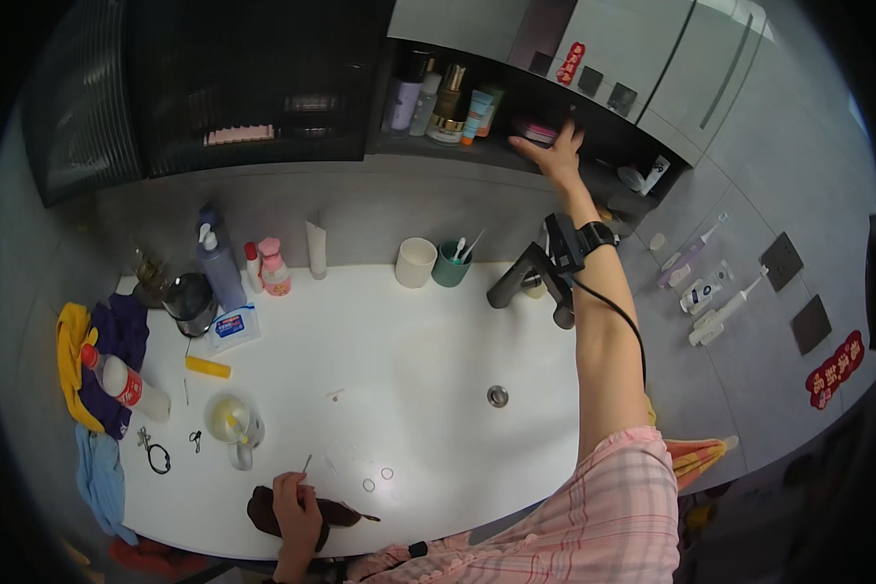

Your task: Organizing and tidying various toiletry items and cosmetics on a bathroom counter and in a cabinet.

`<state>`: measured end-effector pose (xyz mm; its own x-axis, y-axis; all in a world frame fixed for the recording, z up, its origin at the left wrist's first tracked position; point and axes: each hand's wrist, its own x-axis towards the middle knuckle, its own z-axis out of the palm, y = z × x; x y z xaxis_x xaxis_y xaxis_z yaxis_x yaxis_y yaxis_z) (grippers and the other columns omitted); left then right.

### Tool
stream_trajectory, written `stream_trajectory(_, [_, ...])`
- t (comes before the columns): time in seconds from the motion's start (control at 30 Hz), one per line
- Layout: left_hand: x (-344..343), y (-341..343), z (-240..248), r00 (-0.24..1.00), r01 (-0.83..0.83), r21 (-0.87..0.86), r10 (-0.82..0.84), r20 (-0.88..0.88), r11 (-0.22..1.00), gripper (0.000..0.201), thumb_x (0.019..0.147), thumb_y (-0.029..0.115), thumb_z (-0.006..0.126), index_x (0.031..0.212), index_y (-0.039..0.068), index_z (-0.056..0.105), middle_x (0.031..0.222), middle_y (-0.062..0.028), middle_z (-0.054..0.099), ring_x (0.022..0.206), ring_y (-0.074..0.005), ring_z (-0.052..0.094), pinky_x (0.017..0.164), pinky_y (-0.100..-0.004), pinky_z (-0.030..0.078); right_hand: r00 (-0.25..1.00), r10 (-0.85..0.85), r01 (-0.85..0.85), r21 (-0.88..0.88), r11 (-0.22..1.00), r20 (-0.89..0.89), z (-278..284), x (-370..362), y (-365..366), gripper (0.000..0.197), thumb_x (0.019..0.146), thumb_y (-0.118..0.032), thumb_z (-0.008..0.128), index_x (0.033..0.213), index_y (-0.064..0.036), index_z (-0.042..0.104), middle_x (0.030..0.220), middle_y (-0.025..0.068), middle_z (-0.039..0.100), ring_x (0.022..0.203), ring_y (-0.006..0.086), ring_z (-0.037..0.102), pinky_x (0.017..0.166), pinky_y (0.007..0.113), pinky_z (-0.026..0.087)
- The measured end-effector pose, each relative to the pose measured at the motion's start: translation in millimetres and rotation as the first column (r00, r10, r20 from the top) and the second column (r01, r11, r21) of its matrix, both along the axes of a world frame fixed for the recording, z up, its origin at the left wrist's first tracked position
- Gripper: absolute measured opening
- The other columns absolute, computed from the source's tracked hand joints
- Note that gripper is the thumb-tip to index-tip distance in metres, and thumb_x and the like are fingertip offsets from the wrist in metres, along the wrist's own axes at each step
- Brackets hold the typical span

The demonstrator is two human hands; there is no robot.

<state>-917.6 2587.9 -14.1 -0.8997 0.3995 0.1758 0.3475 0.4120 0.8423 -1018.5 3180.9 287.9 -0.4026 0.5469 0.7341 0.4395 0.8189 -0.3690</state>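
My left hand (297,511) is at the counter's near edge. Its fingers pinch a thin metallic-looking stick (308,463) pointing up and away. Under and beside that hand lies a dark brown soft item (341,512), partly covered; its kind is unclear. My right hand (557,156) reaches up into the dark wall shelf (428,151), thumb and fingers spread around a flat pink container (537,133). Whether they touch the container does not show clearly. Left of it stand a blue-and-orange tube (476,117) and several cosmetic bottles (447,105). A black device with a cable is strapped to my right wrist.
A black faucet (530,277) stands below my right forearm, behind the white basin (448,360). A cream cup (416,263) and a green cup (451,265) stand behind the basin. Leftward are a clear mug (234,428), a red-capped bottle (131,384) and folded cloths (100,477).
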Motion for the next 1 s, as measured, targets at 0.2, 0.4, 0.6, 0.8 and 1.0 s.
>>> stream_trajectory(0.2, [1.6,4.1,-0.8,0.999,0.004,0.069,-0.007,0.036,0.998,0.021,0.08,-0.007,0.056,0.101,-0.003,0.056,0.103,-0.0153,0.052,0.073,-0.0206,0.058,0.064,-0.0281,0.048,0.973,0.03,-0.053,-0.095,0.994,-0.227,-25.1,6.0,0.7,0.09,0.073,-0.053,0.071,0.139,-0.0057,0.032,0.137,0.0253,0.044,0.125,0.0377,0.046,0.109,0.05,0.023])
stream_trajectory(0.4, [-2.5,4.5,2.4,1.0,0.027,0.062,-0.027,-0.003,0.998,0.02,0.081,-0.007,0.055,0.1,-0.003,0.057,0.103,-0.0154,0.052,0.072,-0.0205,0.058,0.062,-0.0269,0.048,0.993,-0.092,0.087,-0.068,0.994,-0.077,-16.6,8.0,-9.3,0.084,0.075,-0.046,0.069,0.138,-0.005,0.032,0.133,0.0202,0.05,0.126,0.0324,0.046,0.109,0.058,0.015])
stream_trajectory(0.6, [0.0,5.0,3.1,1.0,-0.002,0.132,0.002,0.002,0.991,0.018,0.08,-0.009,0.056,0.096,-0.002,0.057,0.099,-0.0134,0.053,0.069,-0.0178,0.057,0.059,-0.0248,0.047,0.933,-0.19,0.176,-0.073,0.982,-0.307,-33.9,18.8,-1.0,0.058,0.076,-0.036,0.061,0.126,-0.0073,0.052,0.123,0.0153,0.057,0.112,0.0302,0.056,0.104,0.054,0.024])
stream_trajectory(0.8, [6.4,-1.3,1.5,1.0,0.011,0.127,-0.011,-0.007,0.992,0.016,0.08,-0.008,0.056,0.095,-0.002,0.058,0.095,-0.0126,0.054,0.068,-0.0175,0.056,0.059,-0.0254,0.047,0.994,-0.091,0.078,-0.18,0.981,-0.064,-36.3,14.7,-1.9,0.031,0.083,-0.031,0.051,0.105,-0.0176,0.068,0.115,0.0082,0.065,0.126,0.0301,0.046,0.106,0.055,0.021])
stream_trajectory(1.0, [-0.3,-4.3,4.3,0.997,0.005,-0.012,-0.006,-0.073,1.0,0.015,0.081,-0.003,0.058,0.096,-0.001,0.059,0.092,-0.0146,0.055,0.069,-0.0253,0.058,0.061,-0.0321,0.048,0.88,0.264,-0.204,0.187,0.961,-0.395,-64.6,43.0,-89.3,0.026,0.088,-0.013,0.058,0.111,-0.0003,0.057,0.112,0.0151,0.058,0.104,0.0289,0.057,0.091,0.036,0.044])
